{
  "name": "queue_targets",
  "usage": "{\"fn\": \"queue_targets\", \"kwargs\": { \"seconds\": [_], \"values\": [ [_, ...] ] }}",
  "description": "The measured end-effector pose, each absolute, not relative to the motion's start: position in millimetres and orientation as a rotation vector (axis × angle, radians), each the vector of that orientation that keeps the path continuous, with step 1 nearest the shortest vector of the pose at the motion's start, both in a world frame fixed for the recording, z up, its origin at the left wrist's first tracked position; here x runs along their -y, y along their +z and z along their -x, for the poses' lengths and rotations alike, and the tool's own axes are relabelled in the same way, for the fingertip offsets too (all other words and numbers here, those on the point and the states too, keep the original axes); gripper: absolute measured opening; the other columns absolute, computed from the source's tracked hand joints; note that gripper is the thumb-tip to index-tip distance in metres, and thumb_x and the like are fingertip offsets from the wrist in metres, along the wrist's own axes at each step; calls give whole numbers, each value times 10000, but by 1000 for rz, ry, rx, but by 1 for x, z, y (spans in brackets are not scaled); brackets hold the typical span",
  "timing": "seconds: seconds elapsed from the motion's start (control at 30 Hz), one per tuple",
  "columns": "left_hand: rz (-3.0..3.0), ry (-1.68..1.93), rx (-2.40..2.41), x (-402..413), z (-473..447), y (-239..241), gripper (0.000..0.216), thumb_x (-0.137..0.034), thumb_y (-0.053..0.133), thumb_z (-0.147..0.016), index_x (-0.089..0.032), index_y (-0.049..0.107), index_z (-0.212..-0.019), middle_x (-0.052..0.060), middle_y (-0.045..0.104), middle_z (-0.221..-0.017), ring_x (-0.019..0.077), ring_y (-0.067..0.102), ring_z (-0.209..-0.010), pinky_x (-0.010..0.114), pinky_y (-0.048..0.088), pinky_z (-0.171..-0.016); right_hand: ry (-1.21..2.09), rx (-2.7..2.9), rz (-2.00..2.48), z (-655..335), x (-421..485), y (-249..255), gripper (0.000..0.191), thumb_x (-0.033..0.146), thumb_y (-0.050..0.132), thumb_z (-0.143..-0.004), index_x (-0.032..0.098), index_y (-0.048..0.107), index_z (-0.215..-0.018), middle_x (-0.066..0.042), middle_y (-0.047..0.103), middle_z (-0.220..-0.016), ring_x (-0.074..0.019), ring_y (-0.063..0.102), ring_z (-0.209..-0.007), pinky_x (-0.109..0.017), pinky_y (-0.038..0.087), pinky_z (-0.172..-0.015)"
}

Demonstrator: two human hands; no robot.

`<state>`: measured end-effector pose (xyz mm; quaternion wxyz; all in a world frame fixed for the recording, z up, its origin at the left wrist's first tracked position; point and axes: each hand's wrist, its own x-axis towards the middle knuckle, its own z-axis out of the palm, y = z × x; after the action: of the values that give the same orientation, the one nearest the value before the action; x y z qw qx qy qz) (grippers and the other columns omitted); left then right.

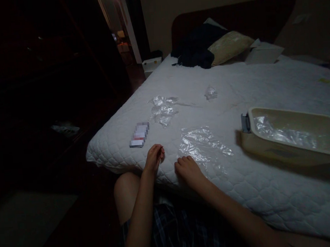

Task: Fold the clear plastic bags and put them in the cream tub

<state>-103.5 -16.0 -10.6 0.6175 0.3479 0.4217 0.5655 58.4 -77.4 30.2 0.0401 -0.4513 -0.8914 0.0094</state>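
Dim bedroom, seen from the head camera: a white quilted bed [273,191] fills most of the view. Left hand [154,157] rests at the bed's near edge, fingertips bunched together; in the gloom it may be pinching something tiny, I cannot tell. Right hand [189,169] lies just beside it, fingers loosely curled side by side, clamped on nothing, tips touching the near edge of a flat clear plastic sheet [202,145]. That sheet looks feather-light, limp and slippery, probably best pinched at its near edge or a corner. Farther off lie crumpled plastic [161,109], a small packet [139,135] and a beige tub [272,151].
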Motion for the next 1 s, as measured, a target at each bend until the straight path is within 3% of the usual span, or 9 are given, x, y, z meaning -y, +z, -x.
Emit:
{"fn": "queue_targets", "kwargs": {
  "seconds": [0.3, 0.4, 0.53, 0.73, 1.0],
  "values": [
    [-773, 1326, -959, 17, 104, -14, 228, -357, 570, -705, -158, 476, -761, -45, 511, -601, 29, 412, -403, 148, 292, -373, 160, 2648, 1494, -46, 75, 37, 186, 117, 433, -794, 135, 608, -855, -113, 627, -843, -234, 548, -830, -349, 333, -761],
    [-806, 1348, -973, 20, 103, -13, 214, -346, 569, -699, -155, 492, -757, -27, 534, -637, 46, 455, -456, 163, 323, -402, 362, 2501, 1503, -52, 70, 47, 195, 166, 419, -809, 146, 611, -835, -97, 640, -830, -207, 569, -797, -309, 359, -727],
    [-1017, 1238, -1047, 26, 98, -4, 242, -248, 545, -688, -154, 570, -909, 4, 579, -713, 56, 475, -524, 170, 353, -464, 785, 2195, 1386, -63, 59, 51, 212, 185, 403, -818, 159, 611, -852, -57, 651, -803, -154, 583, -734, -252, 397, -673],
    [-1464, 1031, -1072, 22, 87, 0, 281, -96, 492, -612, -153, 615, -858, 40, 636, -870, 149, 563, -818, 264, 436, -753, 1218, 1797, 1222, -75, 43, 39, 165, 262, 472, -779, 166, 600, -820, -24, 638, -763, -140, 592, -683, -249, 449, -637],
    [-1651, 920, -1204, 20, 83, -4, 220, -192, 519, -700, -156, 629, -887, 16, 614, -756, 128, 546, -709, 233, 431, -674, 1111, 1790, 1301, -91, 31, 38, 212, 298, 465, -781, 164, 624, -824, -31, 645, -742, -147, 593, -671, -257, 455, -633]
  ]
}}
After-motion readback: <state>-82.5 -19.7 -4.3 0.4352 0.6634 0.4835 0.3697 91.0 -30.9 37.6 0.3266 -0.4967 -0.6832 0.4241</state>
